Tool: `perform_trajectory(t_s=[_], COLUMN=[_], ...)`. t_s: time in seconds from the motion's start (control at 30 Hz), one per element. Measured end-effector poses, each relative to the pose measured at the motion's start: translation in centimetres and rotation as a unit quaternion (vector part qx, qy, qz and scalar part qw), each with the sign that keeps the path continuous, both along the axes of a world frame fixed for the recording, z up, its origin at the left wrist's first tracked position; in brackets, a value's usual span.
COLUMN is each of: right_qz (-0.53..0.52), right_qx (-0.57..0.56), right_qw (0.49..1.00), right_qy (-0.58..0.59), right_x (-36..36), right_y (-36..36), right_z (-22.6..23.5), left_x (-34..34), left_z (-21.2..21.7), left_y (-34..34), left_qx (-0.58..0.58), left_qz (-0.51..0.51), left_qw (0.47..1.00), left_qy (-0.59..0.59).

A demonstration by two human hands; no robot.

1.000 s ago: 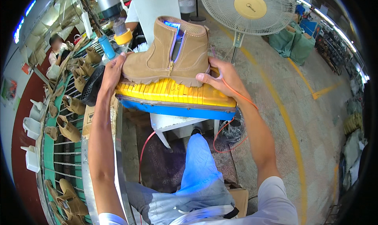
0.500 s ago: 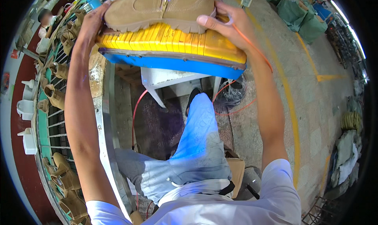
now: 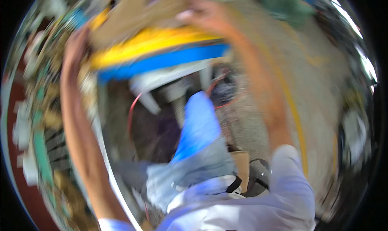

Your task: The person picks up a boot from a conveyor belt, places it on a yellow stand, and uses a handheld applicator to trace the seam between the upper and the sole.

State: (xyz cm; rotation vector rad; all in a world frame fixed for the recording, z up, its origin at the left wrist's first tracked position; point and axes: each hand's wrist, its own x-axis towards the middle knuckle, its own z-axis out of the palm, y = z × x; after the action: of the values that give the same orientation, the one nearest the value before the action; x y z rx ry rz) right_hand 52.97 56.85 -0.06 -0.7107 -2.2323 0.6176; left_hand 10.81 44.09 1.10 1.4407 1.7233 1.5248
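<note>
A tan boot [image 3: 139, 18], badly smeared by motion, lies sideways at the top of the view between my two hands. At its left end my left hand [image 3: 77, 40] grips it. My right hand [image 3: 208, 17] is closed around the right end, its thumb on the near side. Right below the boot is a yellow ribbed pad [image 3: 155, 42] on a blue base [image 3: 169, 62]. Blur hides whether the sole touches the pad.
Beneath the blue base stands a white stool [image 3: 169, 74], near my leg. A green-edged rack [image 3: 42, 154] with more tan boots runs along the left. A red hose [image 3: 131, 113] hangs toward the floor. A yellow line [image 3: 297, 117] marks the floor at right.
The whole view has swung and blurred. The boot, pad and both hands now appear farther left and higher, the boot tilted with its left end lower. Both hands stay on the boot.
</note>
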Motion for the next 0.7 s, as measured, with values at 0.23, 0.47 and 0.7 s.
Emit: perform_trajectory(t_s=[0.23,0.47,0.7], right_qz=[-0.005,-0.049,0.030], right_qx=[-0.027,0.189,0.346], right_qw=[0.979,0.958,0.931], right_qy=[0.203,0.208,0.117], right_x=[-7.2,-1.7,-0.6], right_y=[-12.8,-16.8,-23.7], right_z=[-3.7,-1.7,-0.8], left_x=[-0.3,17.4,26.7], left_z=[-6.9,-9.9,-12.6], left_y=[-18.8,-15.9,-14.7], left_qx=[0.057,0.359,0.326], left_qz=[0.294,0.110,0.082], left_qw=[0.942,0.833,0.821], left_qy=[0.154,0.407,0.460])
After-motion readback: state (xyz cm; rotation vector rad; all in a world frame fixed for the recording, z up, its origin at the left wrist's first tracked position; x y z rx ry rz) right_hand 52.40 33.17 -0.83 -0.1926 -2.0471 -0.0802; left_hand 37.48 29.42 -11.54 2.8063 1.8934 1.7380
